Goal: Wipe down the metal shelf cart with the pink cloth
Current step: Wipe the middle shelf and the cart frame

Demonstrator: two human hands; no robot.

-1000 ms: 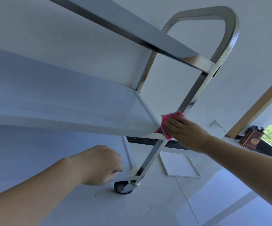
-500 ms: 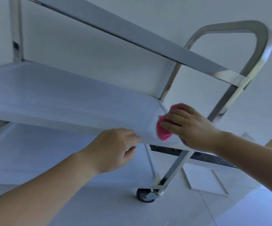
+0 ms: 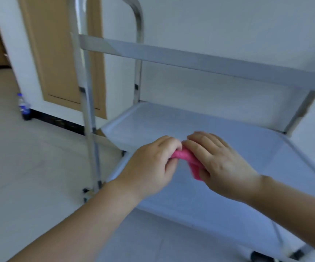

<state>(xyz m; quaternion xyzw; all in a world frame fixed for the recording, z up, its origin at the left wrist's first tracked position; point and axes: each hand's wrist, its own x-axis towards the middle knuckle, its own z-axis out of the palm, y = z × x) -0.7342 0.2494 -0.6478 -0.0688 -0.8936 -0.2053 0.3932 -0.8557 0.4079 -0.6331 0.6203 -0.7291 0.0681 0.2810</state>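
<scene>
From your head camera: your left hand (image 3: pixel 152 165) and right hand (image 3: pixel 221 163) both pinch the pink cloth (image 3: pixel 187 159) with curled fingers, holding it between them above the metal shelf cart (image 3: pixel 247 148)'s middle shelf.

Only the person's two forearms and hands appear. The left hand (image 3: pixel 151 165) and the right hand (image 3: pixel 221 167) are both bare, with no gloves, rings, watch or bracelet showing. Both forearms, running in from about 7 o'clock and 4 o'clock, are bare to the frame's edge, with no sleeve in sight. Fingernails are short and unpainted.
</scene>
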